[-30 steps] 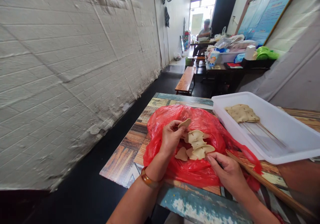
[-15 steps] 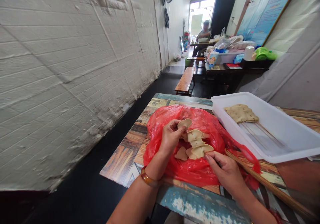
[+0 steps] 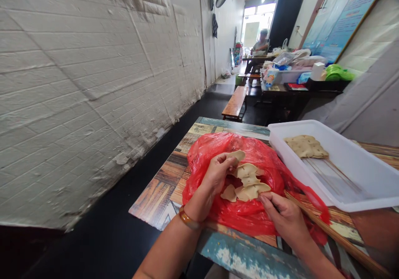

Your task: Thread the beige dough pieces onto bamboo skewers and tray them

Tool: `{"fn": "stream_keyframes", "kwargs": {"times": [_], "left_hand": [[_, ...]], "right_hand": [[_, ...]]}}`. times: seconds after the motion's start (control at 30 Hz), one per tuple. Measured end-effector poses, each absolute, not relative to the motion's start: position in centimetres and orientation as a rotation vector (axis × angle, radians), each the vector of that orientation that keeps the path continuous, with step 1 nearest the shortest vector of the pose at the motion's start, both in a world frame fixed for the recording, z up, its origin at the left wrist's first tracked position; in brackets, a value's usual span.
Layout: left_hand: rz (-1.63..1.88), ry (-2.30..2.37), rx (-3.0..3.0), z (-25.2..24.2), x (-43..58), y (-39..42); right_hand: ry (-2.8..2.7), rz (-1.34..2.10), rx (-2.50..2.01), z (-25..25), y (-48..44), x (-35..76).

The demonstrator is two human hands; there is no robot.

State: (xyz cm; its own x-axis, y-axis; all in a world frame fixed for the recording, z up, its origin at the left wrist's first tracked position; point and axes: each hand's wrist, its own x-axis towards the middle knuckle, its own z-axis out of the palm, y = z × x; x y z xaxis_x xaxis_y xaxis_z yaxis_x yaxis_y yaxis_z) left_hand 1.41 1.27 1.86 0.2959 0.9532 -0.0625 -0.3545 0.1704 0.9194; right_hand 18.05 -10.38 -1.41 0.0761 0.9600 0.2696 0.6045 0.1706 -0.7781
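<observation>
My left hand [image 3: 218,171] is closed in a pinch on a thin, flat beige slice [image 3: 237,155] that looks like a piece of dough or bean curd. Below it, more beige slices [image 3: 247,172] lie in the opening of a red plastic bag [image 3: 205,146]. My right hand [image 3: 282,212] pinches the right edge of a folded beige slice [image 3: 252,191]; whether a thin stick runs through it under my fingers, I cannot tell. Another loose piece [image 3: 229,193] rests on the bag to the left.
A white plastic tray [image 3: 358,175] stands at the right, holding skewered beige slices [image 3: 307,146] on thin sticks. A bundle of wooden sticks [image 3: 339,237] lies beside my right forearm. Beyond are a bench [image 3: 236,101], a cluttered table [image 3: 280,89] and a seated person [image 3: 261,45].
The slice in my left hand has tipped and shows a narrower side. My right hand keeps its pinch at the folded slice. The whole view has shifted slightly.
</observation>
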Motion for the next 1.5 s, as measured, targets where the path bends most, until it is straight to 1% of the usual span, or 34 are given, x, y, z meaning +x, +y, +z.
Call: {"fn": "stream_keyframes", "kwargs": {"times": [0.33, 0.77, 0.97, 1.17, 1.5], "left_hand": [[1.05, 0.843, 0.97, 1.43, 1.18, 1.33], [1.028, 0.724, 0.75, 1.47, 1.41, 1.54], [1.02, 0.716, 0.788, 1.92, 1.3, 1.26], [1.032, 0.718, 0.832, 1.23, 1.39, 1.42], [1.102, 0.835, 1.096, 2.11, 1.32, 0.92]], "right_hand": [[-1.653, 0.515, -1.541, -1.55, -10.46, 18.12], [-1.648, 0.523, -1.555, -1.73, -10.36, 18.37], [-1.646, 0.531, -1.572, -1.97, -10.34, 18.49], [-1.657, 0.544, -1.582, -2.0, -10.25, 18.25], [-1.633, 0.601, -1.58, -1.85, -10.35, 18.0]]}}
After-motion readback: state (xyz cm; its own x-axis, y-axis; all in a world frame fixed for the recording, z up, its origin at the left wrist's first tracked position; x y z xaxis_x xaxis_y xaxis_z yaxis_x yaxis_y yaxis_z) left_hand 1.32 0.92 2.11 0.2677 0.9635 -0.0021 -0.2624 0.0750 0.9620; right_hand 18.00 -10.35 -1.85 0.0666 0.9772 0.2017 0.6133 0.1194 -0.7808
